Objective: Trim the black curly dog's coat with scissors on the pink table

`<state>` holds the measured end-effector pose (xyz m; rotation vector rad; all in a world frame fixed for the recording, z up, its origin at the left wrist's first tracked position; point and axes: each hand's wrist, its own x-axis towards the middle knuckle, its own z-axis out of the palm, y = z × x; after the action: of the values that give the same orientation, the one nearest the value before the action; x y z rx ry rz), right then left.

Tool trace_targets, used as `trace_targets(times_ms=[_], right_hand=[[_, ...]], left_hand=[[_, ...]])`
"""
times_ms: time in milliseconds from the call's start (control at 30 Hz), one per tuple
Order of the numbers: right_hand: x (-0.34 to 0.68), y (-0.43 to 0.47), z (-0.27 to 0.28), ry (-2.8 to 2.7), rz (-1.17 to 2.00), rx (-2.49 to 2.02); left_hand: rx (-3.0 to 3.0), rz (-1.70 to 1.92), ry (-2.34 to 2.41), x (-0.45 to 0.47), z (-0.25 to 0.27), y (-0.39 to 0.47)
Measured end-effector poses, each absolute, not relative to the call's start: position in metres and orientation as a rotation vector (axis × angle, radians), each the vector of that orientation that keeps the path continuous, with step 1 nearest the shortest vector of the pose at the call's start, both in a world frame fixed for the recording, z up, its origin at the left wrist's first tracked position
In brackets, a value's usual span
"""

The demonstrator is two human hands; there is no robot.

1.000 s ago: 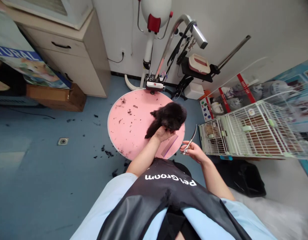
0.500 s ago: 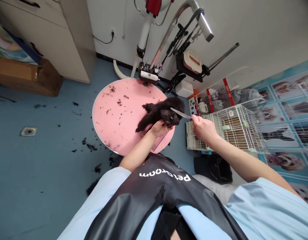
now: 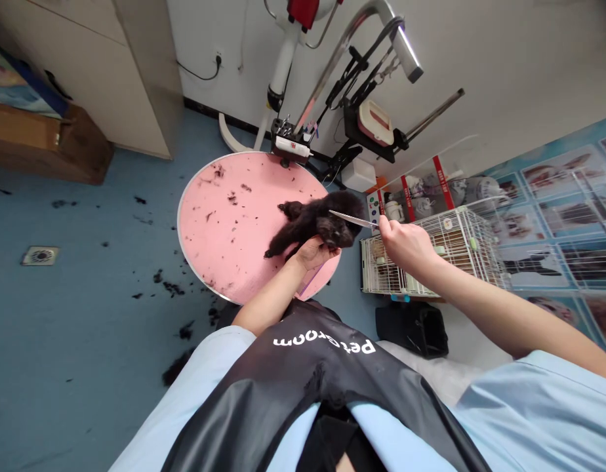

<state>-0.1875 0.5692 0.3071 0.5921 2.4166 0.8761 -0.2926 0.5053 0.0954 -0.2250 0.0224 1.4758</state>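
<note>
A small black dog [image 3: 307,219] is on the round pink grooming table [image 3: 214,229], towards its right side. My left hand [image 3: 313,254] is closed on the dog's chin, partly hidden by dark fur. In my right hand [image 3: 404,242] is a pair of grooming scissors [image 3: 353,219], the slim silver blades pointing left across the top of the dog's head. The blades look together, and the handles are hidden in my fingers. Tufts of cut black fur [image 3: 233,196] lie scattered on the tabletop.
A black tool holder [image 3: 289,145] with scissors and a white tube sits at the table's far edge. Above it stands a bent metal arm [image 3: 327,62]. To the right is a white wire cage [image 3: 386,265]. Fur clumps [image 3: 178,367] litter the blue floor, left of the table.
The scissor blades have shifted slightly left over the dog's head and lie a little flatter. The camera view has turned slightly. My left hand keeps its hold on the chin.
</note>
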Motion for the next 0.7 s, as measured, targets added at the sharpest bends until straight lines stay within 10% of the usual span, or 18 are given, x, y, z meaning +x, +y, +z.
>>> trace_targets(times_ms=[433, 700], right_hand=[[-0.242, 0.561, 0.331, 2.341, 0.867, 0.479], [-0.218, 0.567, 0.344, 2.302, 0.09, 0.512]], left_hand=[[-0.148, 1.487, 0.045, -0.29, 0.086, 0.505], [-0.167, 1.476, -0.002, -0.292, 0.064, 0.501]])
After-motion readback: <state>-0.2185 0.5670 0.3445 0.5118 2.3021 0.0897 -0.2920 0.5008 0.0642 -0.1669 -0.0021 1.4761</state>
